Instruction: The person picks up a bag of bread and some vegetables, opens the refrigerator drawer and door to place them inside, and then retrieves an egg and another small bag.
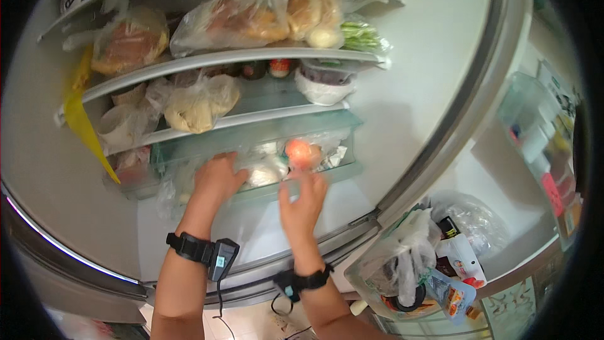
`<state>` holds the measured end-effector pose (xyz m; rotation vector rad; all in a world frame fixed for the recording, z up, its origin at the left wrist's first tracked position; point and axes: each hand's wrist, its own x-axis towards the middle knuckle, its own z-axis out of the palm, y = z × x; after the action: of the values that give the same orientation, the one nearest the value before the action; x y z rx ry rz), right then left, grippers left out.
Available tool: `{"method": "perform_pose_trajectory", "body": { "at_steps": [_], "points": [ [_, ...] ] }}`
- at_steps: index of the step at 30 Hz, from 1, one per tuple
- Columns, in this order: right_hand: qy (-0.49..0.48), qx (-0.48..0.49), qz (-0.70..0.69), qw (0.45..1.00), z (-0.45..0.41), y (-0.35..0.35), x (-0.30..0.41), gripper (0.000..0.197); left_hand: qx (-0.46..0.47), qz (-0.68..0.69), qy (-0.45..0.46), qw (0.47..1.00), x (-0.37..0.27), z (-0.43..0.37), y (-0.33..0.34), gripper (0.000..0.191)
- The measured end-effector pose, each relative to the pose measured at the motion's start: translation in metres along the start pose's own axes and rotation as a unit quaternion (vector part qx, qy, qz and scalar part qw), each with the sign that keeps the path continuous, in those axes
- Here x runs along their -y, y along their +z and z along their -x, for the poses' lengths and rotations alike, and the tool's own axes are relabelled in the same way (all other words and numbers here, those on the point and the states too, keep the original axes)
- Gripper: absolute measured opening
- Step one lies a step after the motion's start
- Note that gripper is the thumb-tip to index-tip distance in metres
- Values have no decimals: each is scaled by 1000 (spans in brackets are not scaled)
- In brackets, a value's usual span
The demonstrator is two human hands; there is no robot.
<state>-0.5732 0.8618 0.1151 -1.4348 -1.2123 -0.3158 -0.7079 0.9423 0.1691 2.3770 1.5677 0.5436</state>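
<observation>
Both arms reach into an open refrigerator, each wearing a black wrist strap with a small device. My left hand (219, 177) is over the left part of a clear greenish drawer (255, 192), beside white items in plastic bags (264, 172); whether its fingers touch a bag is hidden. My right hand (304, 193) is at the drawer's front edge, fingers spread and slightly blurred, just below an orange-red round item (300, 152) wrapped in plastic. Nothing shows between its thumb and fingers.
Shelves above hold bagged food (236, 19), green vegetables (361, 35), a tied bag (200, 104) and a white bowl (325, 87). Something flat and yellow (85, 118) hangs at the left. The open door at the right carries bins with plastic bags (406, 255) and packets (453, 293).
</observation>
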Motion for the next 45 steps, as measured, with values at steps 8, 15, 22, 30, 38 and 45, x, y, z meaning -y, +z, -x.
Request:
{"method": "perform_pose_trajectory", "body": {
  "at_steps": [8, 15, 22, 30, 38, 45],
  "points": [
    [57, 164, -73, 982, 29, -5, 24, 30, -56, 32, 25, 998, -35, 34, -35, 39],
    [60, 177, -44, 981, 21, 13, 14, 29, -93, 165, 77, 979, -41, 55, -32, 35],
    [57, 197, -82, 975, 3, 54, -1, 28, -95, 450, -29, 888, -12, 98, -14, 23],
    [88, 231, -44, 968, -14, 88, -26, 30, -170, 592, -143, 775, 20, 153, 20, 14],
    [90, 439, -381, 809, 41, 109, 72, 25, -245, 625, -167, 722, 56, 216, 53, 20],
    [336, 465, -556, 602, 39, 130, 111, 25, -246, 625, -186, 718, 50, 253, 48, 27]
  ]
}}
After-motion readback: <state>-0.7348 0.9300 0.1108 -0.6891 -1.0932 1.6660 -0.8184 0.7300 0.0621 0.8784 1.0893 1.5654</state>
